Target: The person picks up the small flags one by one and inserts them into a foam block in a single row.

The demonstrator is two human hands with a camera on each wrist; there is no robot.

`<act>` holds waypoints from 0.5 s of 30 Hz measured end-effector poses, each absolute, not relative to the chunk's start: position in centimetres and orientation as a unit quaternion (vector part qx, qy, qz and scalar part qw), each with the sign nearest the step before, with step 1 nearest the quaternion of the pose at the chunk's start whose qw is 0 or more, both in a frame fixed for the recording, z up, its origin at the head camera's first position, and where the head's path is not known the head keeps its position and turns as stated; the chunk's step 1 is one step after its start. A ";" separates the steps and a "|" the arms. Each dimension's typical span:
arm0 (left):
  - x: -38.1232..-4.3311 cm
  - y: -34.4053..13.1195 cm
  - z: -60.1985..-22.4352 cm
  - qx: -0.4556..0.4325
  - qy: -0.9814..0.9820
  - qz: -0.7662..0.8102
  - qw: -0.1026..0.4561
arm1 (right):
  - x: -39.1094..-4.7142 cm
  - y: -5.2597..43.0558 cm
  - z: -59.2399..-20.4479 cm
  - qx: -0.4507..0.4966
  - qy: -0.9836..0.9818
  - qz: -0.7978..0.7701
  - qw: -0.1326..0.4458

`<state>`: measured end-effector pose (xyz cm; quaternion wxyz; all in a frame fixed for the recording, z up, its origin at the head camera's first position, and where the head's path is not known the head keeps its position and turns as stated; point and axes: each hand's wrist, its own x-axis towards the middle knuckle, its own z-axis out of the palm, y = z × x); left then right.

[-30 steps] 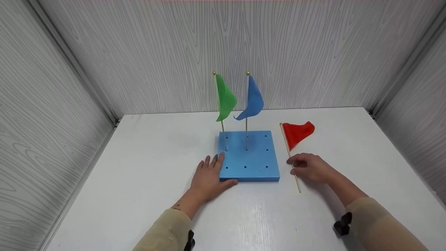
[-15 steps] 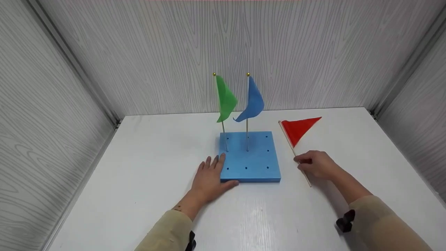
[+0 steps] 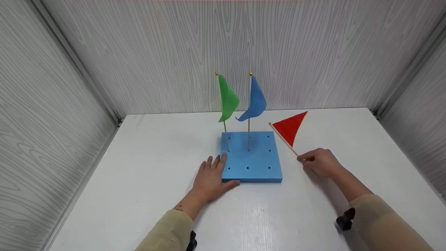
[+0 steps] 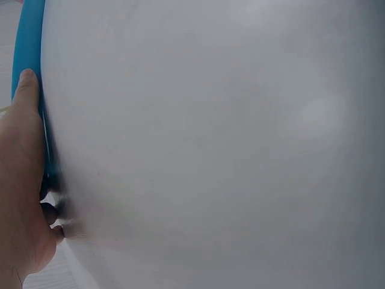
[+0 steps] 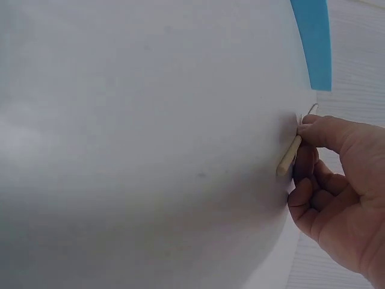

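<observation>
A blue pegboard-like base (image 3: 258,160) with several small holes lies flat on the table. My left hand (image 3: 208,179) rests at its left front corner, fingers straight, thumb along the front edge; the left wrist view shows that thumb against the blue side (image 4: 25,54). Two flags stand in holes: a green flag (image 3: 228,99), leaning slightly, and a blue flag (image 3: 257,99). To the right of the base my right hand (image 3: 321,163) pinches the stick of a red flag (image 3: 290,128) between thumb and fingers. In the right wrist view, the stick's bare lower end (image 5: 289,158) pokes out below the fingertips.
The white table (image 3: 167,146) runs back to a grey wood-grain wall (image 3: 167,55). Similar side walls stand at the left (image 3: 45,122) and right (image 3: 421,104).
My right hand has shifted right and slightly away, and its red flag has tilted further left, with its cloth now spread flat. My left hand stays against the base.
</observation>
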<state>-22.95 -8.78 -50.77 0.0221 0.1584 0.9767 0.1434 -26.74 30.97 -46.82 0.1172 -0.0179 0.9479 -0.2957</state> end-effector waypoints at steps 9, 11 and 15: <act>-23.0 -8.8 -50.9 0.159 0.978 0.135 0.019 | -26.7 31.9 -47.4 0.007 0.933 -0.348 0.090; -23.0 -8.8 -50.9 0.160 0.978 0.133 0.016 | -26.6 32.3 -47.4 0.005 0.925 -0.370 0.085; -23.1 -8.9 -51.0 0.160 0.979 0.129 0.017 | -26.6 33.0 -47.5 0.004 0.906 -0.416 0.079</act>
